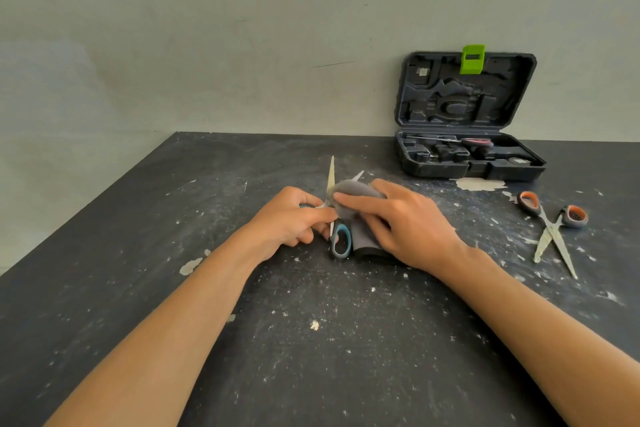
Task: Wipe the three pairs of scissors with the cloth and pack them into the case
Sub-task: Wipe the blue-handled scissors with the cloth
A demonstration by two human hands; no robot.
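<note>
Blue-handled scissors (pixel 340 241) lie open in the middle of the table, blades pointing away from me. My left hand (pixel 292 220) grips them near the pivot. My right hand (pixel 403 222) holds a grey cloth (pixel 351 192) wrapped over one blade, with the rest of the cloth hanging under my palm. Orange-handled scissors (pixel 554 230) lie open on the table at the right, untouched. A dark open case (pixel 464 116) with a green latch stands at the back right. A red-handled pair of scissors (pixel 476 141) lies in the case's lower half.
The dark table (pixel 311 340) is speckled with pale paint flecks and chips. A plain wall rises just behind the table and the case's lid leans against it. The table's left edge runs diagonally at the left.
</note>
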